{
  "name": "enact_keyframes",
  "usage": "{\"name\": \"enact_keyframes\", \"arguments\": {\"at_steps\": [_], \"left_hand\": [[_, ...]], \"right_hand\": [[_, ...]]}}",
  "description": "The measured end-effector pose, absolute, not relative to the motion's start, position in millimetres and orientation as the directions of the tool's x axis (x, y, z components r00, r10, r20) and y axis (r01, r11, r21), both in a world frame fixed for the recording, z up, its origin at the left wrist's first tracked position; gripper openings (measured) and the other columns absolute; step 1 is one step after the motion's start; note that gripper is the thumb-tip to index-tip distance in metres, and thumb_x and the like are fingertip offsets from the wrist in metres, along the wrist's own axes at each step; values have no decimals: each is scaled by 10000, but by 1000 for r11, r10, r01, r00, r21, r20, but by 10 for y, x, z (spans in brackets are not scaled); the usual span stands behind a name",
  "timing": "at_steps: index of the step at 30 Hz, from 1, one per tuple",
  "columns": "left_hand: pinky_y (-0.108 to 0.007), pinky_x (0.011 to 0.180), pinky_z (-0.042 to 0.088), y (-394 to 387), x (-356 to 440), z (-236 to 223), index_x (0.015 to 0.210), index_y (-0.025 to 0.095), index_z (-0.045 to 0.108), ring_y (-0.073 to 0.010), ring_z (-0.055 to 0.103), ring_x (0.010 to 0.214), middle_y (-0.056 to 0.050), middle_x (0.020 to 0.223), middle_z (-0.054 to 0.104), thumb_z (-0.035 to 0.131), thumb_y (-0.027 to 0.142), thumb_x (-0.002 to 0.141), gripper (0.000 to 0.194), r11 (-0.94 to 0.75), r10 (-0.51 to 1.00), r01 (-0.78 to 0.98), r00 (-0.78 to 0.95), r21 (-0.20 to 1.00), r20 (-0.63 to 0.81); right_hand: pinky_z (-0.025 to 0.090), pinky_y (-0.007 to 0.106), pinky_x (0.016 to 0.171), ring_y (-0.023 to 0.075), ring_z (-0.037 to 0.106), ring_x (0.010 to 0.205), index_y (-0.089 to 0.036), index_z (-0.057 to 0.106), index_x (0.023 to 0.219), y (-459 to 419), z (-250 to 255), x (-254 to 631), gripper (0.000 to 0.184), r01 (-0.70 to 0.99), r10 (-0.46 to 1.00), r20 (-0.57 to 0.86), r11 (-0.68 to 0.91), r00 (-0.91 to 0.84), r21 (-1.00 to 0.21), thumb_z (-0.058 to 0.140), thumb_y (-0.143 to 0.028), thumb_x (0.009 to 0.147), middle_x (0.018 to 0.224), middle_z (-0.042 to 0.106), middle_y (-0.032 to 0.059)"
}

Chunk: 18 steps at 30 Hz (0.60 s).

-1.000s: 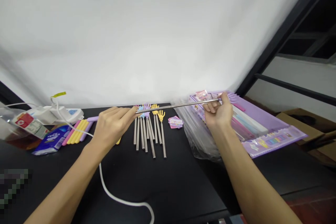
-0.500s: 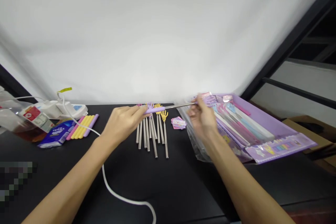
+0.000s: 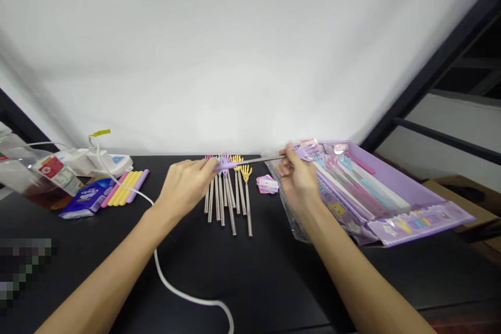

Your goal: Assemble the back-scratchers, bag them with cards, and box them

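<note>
Both my hands hold one telescopic back scratcher (image 3: 256, 159) level above a black table (image 3: 254, 276). My left hand (image 3: 186, 185) is closed on its purple grip end. My right hand (image 3: 298, 177) pinches the other end, where a small purple claw head sticks out. The steel rod between them is short. Under it lies a row of several more scratchers (image 3: 229, 195) with steel rods and yellow, purple and blue claw heads. To the right a purple display box (image 3: 407, 203) holds more packed ones, partly over a clear plastic bag (image 3: 291, 214).
Yellow, pink and purple grip sleeves (image 3: 124, 188) lie at the left beside a blue tissue pack (image 3: 84, 199), a clear bottle (image 3: 35, 180) and a white power strip (image 3: 96, 162). Its white cable (image 3: 183, 295) curls toward me. Small pink cards (image 3: 267, 184) lie mid-table. A cardboard box (image 3: 469, 198) is at right.
The long extended rod has been pushed together: my right hand moved left toward my left hand, and the scratcher is now much shorter. The view shifted slightly.
</note>
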<state>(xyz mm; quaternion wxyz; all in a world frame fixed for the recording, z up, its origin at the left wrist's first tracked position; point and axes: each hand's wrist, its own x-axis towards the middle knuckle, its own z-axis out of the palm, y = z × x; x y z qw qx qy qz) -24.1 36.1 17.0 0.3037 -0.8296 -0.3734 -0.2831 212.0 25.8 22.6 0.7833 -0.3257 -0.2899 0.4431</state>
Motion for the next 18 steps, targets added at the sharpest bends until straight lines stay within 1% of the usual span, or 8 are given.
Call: {"name": "enact_keyframes", "arguments": {"at_steps": [2,3,6,8,12,14,16,18], "left_hand": [[-303,522,370,380,-238,169,942,196,658,-190,660,568,-24,718,734,551,255,990,132,-497,456,813,541,-302,707],[-304,528,377,379,-211,162,970,197,663,-188,658,566,-22,710,729,557,262,989,126,-500,442,809,546,-310,712],[-301,550,403,348,-96,137,1036,192,672,-171,646,565,-5,675,703,560,266,998,140,-564,370,750,605,-347,706],[-294,543,406,335,-71,130,995,184,679,-154,629,546,1,666,700,542,258,1010,156,-596,330,720,622,-355,710],[-291,545,429,383,-211,158,928,177,690,-154,641,541,-1,690,734,550,234,1003,169,-587,285,737,576,-335,767],[-293,548,437,408,-254,177,903,175,695,-161,651,544,-1,684,739,576,213,983,148,-582,269,739,568,-339,777],[-294,573,453,402,-214,189,907,172,698,-165,675,586,-12,729,756,586,206,977,136,-603,240,717,581,-349,778],[-292,609,470,368,-125,189,938,170,700,-164,690,638,-26,786,768,576,212,984,138,-632,214,689,595,-354,775]], "right_hand": [[331,168,393,19,409,438,-165,603,638,272,223,2127,390,-531,853,140,432,502,-729,919,-393,616,597,586,-54],[345,169,399,28,433,445,-170,608,652,264,209,2096,384,-539,866,141,417,479,-732,912,-403,628,585,573,-58],[374,185,408,56,487,455,-160,654,700,214,161,1956,366,-518,945,172,298,278,-802,892,-436,662,558,567,-43],[365,190,401,55,479,437,-151,666,709,198,176,1955,356,-487,954,186,282,236,-827,870,-443,698,559,578,-32],[279,162,361,10,335,368,-166,577,632,259,319,2292,389,-518,836,134,447,533,-729,838,-426,755,503,503,-79],[285,161,363,14,295,356,-174,562,638,290,358,2420,401,-539,807,114,484,579,-689,805,-455,790,471,456,-97],[304,157,373,24,346,376,-176,577,653,287,331,2382,395,-564,845,105,437,524,-701,819,-466,770,485,476,-87],[323,156,385,33,419,409,-166,614,662,254,262,2211,388,-567,919,99,318,383,-760,856,-463,724,521,527,-59]]}}
